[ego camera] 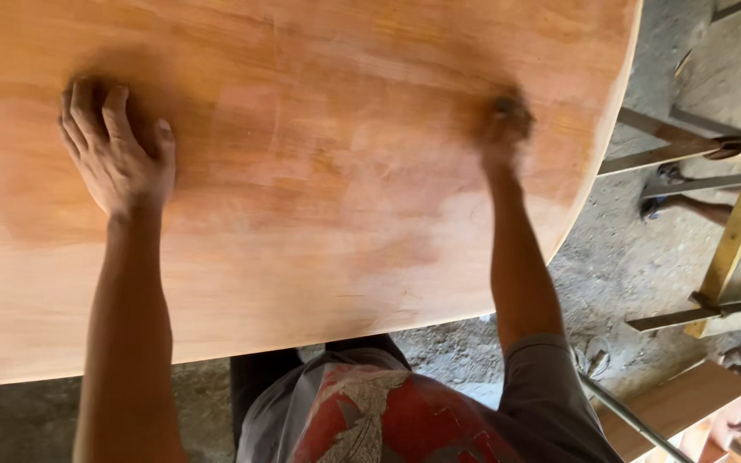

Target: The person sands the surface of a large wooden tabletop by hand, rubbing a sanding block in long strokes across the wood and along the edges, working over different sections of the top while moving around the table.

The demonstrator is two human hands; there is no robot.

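The left hand [117,141] lies flat with fingers spread on the wide orange-brown board [319,197], seemingly bracing it, while the blurred right hand [504,129] seems closed on a small dark pad against the surface near the board's curved edge

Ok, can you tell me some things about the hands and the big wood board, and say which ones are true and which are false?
1. The left hand lies flat on the board. True.
2. The right hand is sharp and clear. False: it is blurred, so what it holds cannot be told.
3. The board has a rounded edge on the right. True.
4. The board is painted blue. False: it is orange-brown wood.
5. Both hands rest on the ground. False: both are on the board.
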